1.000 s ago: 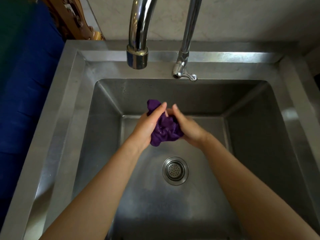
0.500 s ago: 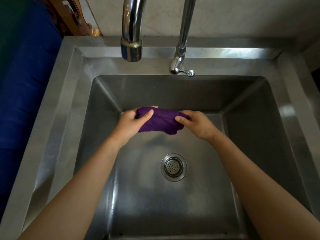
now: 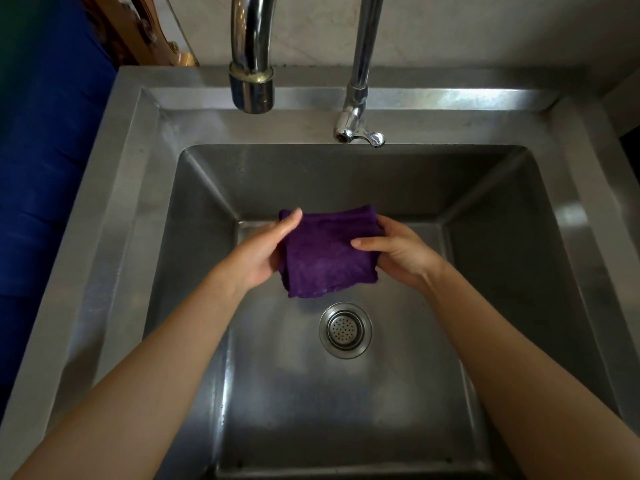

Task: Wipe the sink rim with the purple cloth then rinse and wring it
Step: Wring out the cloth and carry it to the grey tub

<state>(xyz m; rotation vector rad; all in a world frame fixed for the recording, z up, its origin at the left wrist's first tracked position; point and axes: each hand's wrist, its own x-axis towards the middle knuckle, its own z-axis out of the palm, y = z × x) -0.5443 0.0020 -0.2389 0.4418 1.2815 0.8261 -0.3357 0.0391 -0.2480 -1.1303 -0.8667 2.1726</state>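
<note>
The purple cloth [image 3: 327, 254] is spread into a flat, folded rectangle above the middle of the steel sink basin. My left hand [image 3: 263, 252] holds its left edge with the thumb on top. My right hand [image 3: 398, 252] grips its right edge, fingers curled over it. Both hands hover above the basin floor, just beyond the drain. The sink rim [image 3: 114, 209] runs around the basin as a wide steel ledge. No water runs from the faucet spout [image 3: 251, 88].
The round drain strainer [image 3: 345, 330] sits just below the cloth. A thin faucet pipe with its lever [image 3: 358, 129] stands on the back rim. A blue surface [image 3: 45, 150] lies left of the sink, and a wooden carved piece [image 3: 138, 29] stands at the back left.
The cloth went from a crumpled ball pressed between both hands to a stretched roll, and is now opened out flat. My hands have moved apart to its two edges.
</note>
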